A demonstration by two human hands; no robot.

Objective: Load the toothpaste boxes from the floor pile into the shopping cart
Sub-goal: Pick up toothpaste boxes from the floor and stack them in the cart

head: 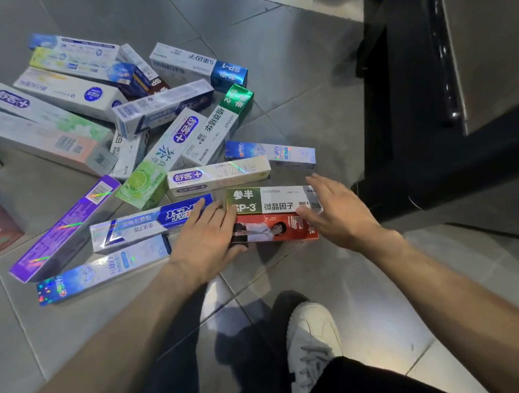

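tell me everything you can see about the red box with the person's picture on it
The red box is a long, glossy carton, apparently cardboard, lying flat on the grey floor tile. Its upper face shows a person in white clothing against red. It lies alongside the SP-3 box, their long sides touching. The left hand covers its left end with straight fingers, and the right hand reaches over its right end. Neither hand plainly grips it.

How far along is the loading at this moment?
Done: nothing visibly loaded; no cart basket shows. In hand: left hand and right hand bracket the SP-3 box and red box. Left: the floor pile.
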